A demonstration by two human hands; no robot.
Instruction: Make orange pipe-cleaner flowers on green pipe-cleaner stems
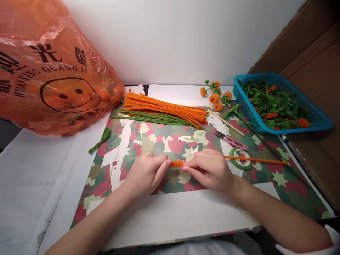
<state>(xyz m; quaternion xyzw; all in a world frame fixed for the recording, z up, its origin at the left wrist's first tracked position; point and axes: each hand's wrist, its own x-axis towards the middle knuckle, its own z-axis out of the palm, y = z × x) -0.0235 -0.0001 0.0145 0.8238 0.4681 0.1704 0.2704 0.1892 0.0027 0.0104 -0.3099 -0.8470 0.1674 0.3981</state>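
My left hand (147,173) and my right hand (208,169) meet over the patterned mat (170,141), both pinched on one orange pipe cleaner (177,163). A short coiled part of it shows between my fingertips. Its straight tail runs right from my right hand, over a roll of green tape (241,158), toward the mat's right side. A bundle of orange pipe cleaners (164,108) and green ones (159,119) lies behind my hands.
A large orange plastic bag (50,67) fills the back left. A blue basket (281,102) of green and orange pieces stands at back right, beside small finished orange flowers (216,95). Pink scissors (230,140), a wooden stick (225,122) and a green twisted piece (101,140) lie on the mat.
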